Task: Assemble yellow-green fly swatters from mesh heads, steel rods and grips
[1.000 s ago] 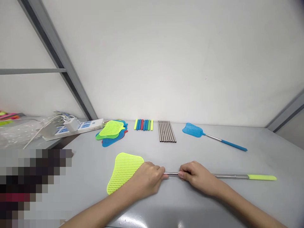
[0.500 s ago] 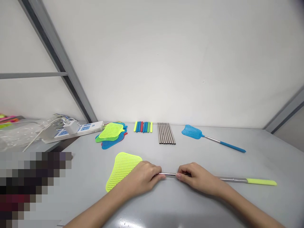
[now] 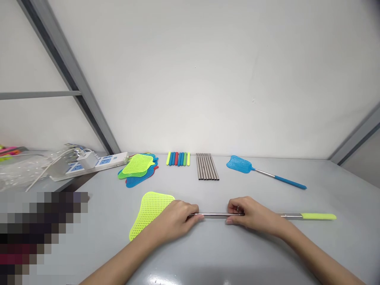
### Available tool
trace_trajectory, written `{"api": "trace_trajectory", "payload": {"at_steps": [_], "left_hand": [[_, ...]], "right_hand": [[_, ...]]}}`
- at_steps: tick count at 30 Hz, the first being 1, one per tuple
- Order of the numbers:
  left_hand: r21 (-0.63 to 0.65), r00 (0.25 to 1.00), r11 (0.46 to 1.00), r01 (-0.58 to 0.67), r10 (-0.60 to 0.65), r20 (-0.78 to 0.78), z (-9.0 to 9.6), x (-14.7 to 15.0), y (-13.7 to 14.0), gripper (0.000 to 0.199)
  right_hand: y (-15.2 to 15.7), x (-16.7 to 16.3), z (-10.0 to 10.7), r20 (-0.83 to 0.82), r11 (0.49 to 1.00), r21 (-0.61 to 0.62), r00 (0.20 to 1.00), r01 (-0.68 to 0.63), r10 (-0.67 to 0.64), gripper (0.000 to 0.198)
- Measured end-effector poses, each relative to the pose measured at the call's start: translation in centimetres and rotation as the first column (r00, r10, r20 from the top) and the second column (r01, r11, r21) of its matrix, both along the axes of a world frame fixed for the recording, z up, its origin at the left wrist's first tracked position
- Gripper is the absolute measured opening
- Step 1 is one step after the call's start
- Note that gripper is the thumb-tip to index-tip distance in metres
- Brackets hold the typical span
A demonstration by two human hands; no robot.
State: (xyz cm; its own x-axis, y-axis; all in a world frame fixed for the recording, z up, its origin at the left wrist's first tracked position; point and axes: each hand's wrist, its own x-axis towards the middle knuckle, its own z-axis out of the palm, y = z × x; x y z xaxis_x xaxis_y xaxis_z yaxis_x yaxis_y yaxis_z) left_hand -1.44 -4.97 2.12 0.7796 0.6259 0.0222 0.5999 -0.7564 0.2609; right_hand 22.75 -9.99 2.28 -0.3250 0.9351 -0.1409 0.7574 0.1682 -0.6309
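Observation:
A yellow-green fly swatter [image 3: 152, 209] lies across the front of the table, its perforated head at left, its metal rod in the middle and its yellow-green grip at right. My left hand [image 3: 179, 217] is closed around the rod near the head and covers the joint between them. Farther right, my right hand [image 3: 252, 213] curls loosely about the same rod, thumb below it and fingers above. Bare rod shows between my hands and again beyond my right wrist.
Behind are a pile of swatter heads [image 3: 138, 164], a row of coloured grips [image 3: 178, 159], several metal rods [image 3: 207, 166] and a blue fly swatter [image 3: 240, 164]. A power strip [image 3: 109, 160] and clear plastic bags [image 3: 23, 172] sit at left, near a pixelated patch.
My right hand has shifted right along the rod and its fingers have loosened, widening the stretch between my hands. The swatter's grip end has moved left and slightly up in view.

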Motion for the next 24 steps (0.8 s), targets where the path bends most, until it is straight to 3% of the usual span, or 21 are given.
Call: {"api": "trace_trajectory", "payload": {"at_steps": [7, 24], "left_hand": [[-0.031, 0.998, 0.998, -0.059, 0.06, 0.025, 0.28, -0.54, 0.74, 0.04], [-0.065, 0.998, 0.996, -0.066, 0.068, 0.02, 0.06, -0.73, 1.07, 0.037]], "right_hand": [[0.41, 1.0, 0.22, 0.069, 0.995, 0.08, 0.996, 0.053, -0.059, 0.025], [0.22, 0.55, -0.13, 0.099, 0.991, 0.12, 0.992, 0.061, -0.073, 0.02]]}}
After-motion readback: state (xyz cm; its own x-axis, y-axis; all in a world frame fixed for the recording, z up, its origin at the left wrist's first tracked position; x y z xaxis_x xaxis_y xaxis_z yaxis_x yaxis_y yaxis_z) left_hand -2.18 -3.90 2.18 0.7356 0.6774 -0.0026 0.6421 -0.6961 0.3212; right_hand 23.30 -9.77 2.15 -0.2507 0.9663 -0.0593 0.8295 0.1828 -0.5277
